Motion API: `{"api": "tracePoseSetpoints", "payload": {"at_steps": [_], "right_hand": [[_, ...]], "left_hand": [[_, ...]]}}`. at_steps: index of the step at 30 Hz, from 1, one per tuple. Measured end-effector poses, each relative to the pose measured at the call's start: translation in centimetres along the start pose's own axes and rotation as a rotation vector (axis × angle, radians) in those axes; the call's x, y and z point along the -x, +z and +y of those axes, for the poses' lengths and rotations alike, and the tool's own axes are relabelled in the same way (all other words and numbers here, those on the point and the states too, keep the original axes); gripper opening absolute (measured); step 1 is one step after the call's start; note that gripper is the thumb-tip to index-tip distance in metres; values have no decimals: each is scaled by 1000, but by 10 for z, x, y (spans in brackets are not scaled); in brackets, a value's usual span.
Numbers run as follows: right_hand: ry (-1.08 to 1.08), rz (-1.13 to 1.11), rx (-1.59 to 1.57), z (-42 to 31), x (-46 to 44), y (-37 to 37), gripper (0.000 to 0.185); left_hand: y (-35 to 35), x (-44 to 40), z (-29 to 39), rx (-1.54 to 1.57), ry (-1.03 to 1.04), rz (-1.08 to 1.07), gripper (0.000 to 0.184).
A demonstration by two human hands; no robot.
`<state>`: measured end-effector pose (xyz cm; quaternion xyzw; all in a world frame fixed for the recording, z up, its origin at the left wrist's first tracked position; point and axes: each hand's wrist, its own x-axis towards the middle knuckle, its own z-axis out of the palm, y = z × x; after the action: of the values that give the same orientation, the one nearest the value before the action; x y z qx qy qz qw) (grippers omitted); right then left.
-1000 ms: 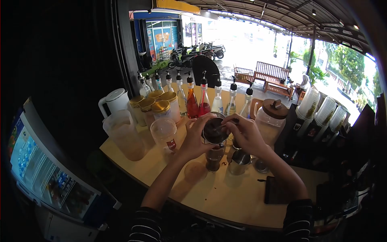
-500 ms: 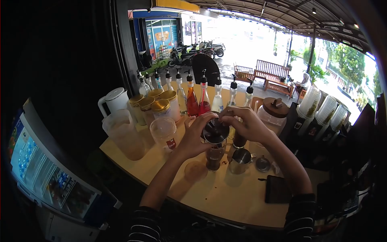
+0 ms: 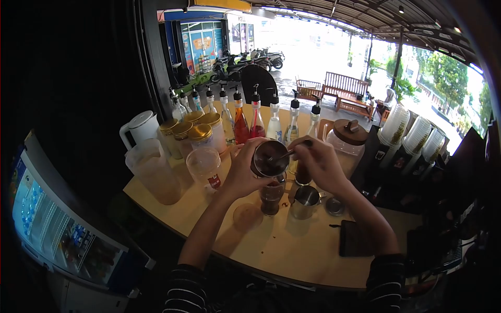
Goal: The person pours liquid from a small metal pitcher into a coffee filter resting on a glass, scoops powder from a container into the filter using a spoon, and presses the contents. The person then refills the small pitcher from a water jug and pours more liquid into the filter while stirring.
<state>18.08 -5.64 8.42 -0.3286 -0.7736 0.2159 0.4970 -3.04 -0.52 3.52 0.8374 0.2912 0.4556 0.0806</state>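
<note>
My left hand (image 3: 241,175) is wrapped round a cup (image 3: 266,166) with a dark inside, its mouth tilted toward me. Pinched in my right hand (image 3: 321,166) is a thin spoon (image 3: 286,155), whose far end reaches into the cup. Below the cup, a glass of brown drink (image 3: 271,199) stands upright on the table. Close to its right is a metal milk pitcher (image 3: 305,204); behind the pitcher a glass of dark liquid (image 3: 302,175) is partly covered by my right hand. What lies in the cup is too dark to make out.
Pump bottles (image 3: 241,125) line the table's far edge. Gold-lidded jars (image 3: 200,134), a plastic pitcher (image 3: 154,169) and a clear tub (image 3: 204,169) stand left. Right are a large wooden-lidded jar (image 3: 348,136), stacked plastic cups (image 3: 395,125) and a black flat object (image 3: 357,238).
Both hands and the cup have shifted slightly left in view. My right hand has drawn back from the rim, and the spoon shows more clearly. The whole view has turned a little.
</note>
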Motion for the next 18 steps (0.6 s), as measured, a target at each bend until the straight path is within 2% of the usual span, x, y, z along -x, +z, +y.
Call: {"api": "tracePoseSetpoints", "payload": {"at_steps": [2, 3, 6, 7, 8, 10, 15, 18], "right_hand": [[164, 211, -182, -3, 10, -7, 23], [169, 211, -179, 2, 15, -12, 23], [206, 429, -516, 11, 31, -27, 22], [211, 432, -514, 13, 36, -31, 22], [241, 486, -567, 16, 42, -36, 20], [278, 534, -641, 31, 59, -49, 15], [368, 626, -457, 65, 94, -69, 14], [402, 566, -151, 90, 119, -71, 13]], "left_hand": [[1, -1, -2, 35, -23, 19, 87], [2, -1, -3, 46, -45, 23, 86], [6, -3, -4, 134, -93, 21, 84], [6, -4, -4, 204, -119, 21, 83], [8, -4, -9, 138, -61, 53, 80], [7, -5, -9, 142, -72, 58, 79], [1, -8, 7, 207, -136, 89, 73], [1, -9, 11, 222, -187, 85, 73]]}}
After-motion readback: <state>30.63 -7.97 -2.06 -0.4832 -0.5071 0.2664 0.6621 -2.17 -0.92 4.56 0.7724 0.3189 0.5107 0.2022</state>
